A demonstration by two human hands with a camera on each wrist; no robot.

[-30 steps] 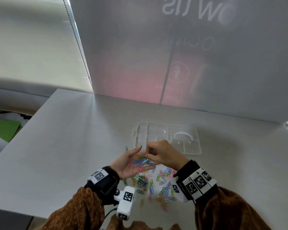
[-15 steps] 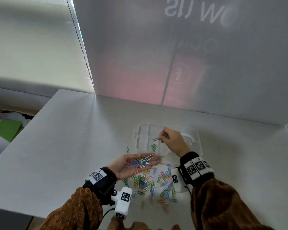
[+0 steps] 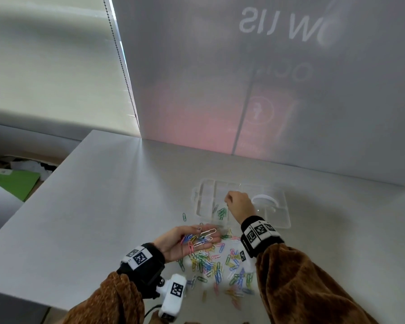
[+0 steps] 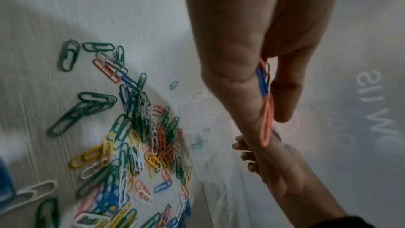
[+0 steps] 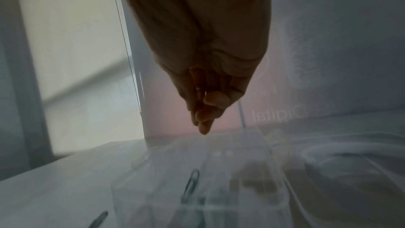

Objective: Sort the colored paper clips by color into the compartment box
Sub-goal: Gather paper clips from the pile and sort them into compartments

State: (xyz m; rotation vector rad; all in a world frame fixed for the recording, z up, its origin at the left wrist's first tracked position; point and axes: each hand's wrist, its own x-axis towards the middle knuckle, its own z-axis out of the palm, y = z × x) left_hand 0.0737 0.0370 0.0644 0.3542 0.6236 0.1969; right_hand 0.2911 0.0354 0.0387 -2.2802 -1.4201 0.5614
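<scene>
A heap of colored paper clips lies on the white table near me. My left hand hovers palm up above it, fingers nearly straight, carrying several clips. The clear compartment box sits beyond. Green clips fill one near compartment, and a single greyish clip lies in the one to its left. My right hand hangs over these compartments, fingertips bunched, no clip showing between them.
One stray green clip lies left of the box. A white ring shape shows in the box's right half. An upright grey panel backs the table. Past its left edge lies a green sheet.
My right hand rose from the left palm, carried one clip to the box, and that clip now lies in a compartment. The left hand stayed almost still.
</scene>
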